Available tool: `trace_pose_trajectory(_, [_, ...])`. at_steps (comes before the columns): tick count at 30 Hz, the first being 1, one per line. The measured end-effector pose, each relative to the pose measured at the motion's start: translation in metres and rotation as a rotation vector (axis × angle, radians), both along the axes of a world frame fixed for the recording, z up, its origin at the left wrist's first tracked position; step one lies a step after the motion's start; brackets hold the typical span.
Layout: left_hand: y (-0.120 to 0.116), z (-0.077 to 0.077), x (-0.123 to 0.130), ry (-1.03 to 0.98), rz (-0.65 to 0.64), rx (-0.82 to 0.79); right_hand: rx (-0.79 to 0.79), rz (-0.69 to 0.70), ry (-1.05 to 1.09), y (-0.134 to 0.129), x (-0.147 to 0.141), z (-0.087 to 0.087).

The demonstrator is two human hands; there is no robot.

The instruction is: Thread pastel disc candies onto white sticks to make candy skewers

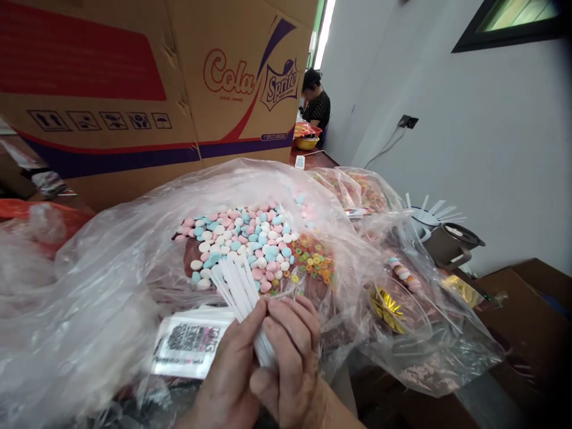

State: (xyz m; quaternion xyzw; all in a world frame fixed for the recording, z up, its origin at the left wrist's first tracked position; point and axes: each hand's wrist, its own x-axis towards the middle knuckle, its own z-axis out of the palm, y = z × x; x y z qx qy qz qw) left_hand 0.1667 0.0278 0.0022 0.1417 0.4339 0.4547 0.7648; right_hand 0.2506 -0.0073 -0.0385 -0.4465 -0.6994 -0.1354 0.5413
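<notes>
A bundle of thin white sticks (239, 289) stands up between my hands, its top ends fanned slightly apart. My left hand (235, 366) is closed round the bundle from the left, thumb along the sticks. From the right, my right hand (292, 339) wraps its fingers about the lower part. Just beyond the sticks lie many pink, blue and white round candies (250, 235) on clear plastic. Small yellow, green and orange ring candies (313, 259) lie beside them. Left of my hands is a stack of printed white packets (187, 342).
A large cardboard box (147, 77) stands behind the clear plastic sheeting (107, 268). To the right are a grey lidded mug (449, 244), a cup of white strips (424, 217), skewered candies (404, 275) and gold ties (386, 310). A person (317, 104) sits farther back.
</notes>
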Motion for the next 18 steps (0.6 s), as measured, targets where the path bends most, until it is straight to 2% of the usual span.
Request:
trace_pose_trajectory(2, [-0.003, -0.004, -0.003, -0.027, 0.033, -0.003, -0.058, 0.040, 0.020, 0.007, -0.002, -0.004])
trace_pose_trajectory(4, [-0.006, -0.009, -0.007, -0.023, 0.071, 0.016, -0.151, 0.149, 0.039, 0.011, 0.007, -0.002])
trace_pose_trajectory(6, [-0.007, -0.015, -0.013, 0.010, 0.039, 0.082, -0.290, 0.228, 0.107, 0.017, 0.020, 0.002])
trace_pose_trajectory(7, [-0.007, -0.019, -0.015, 0.024, -0.008, 0.108, -0.369, 0.215, 0.139, 0.022, 0.028, 0.004])
trace_pose_trajectory(9, [-0.009, -0.025, -0.020, 0.061, -0.122, 0.120, -0.541, 0.061, 0.115, 0.038, 0.044, 0.007])
trace_pose_trajectory(11, [-0.011, -0.029, -0.023, 0.110, -0.206, 0.109, -0.720, -0.140, -0.082, 0.060, 0.057, 0.006])
trace_pose_trajectory(15, [-0.017, -0.033, -0.026, 0.232, -0.274, 0.121, -0.848, -0.211, -0.232, 0.096, 0.069, -0.003])
trace_pose_trajectory(18, [-0.018, -0.035, -0.028, 0.300, -0.268, 0.142, -0.888, -0.220, -0.285, 0.102, 0.072, -0.009])
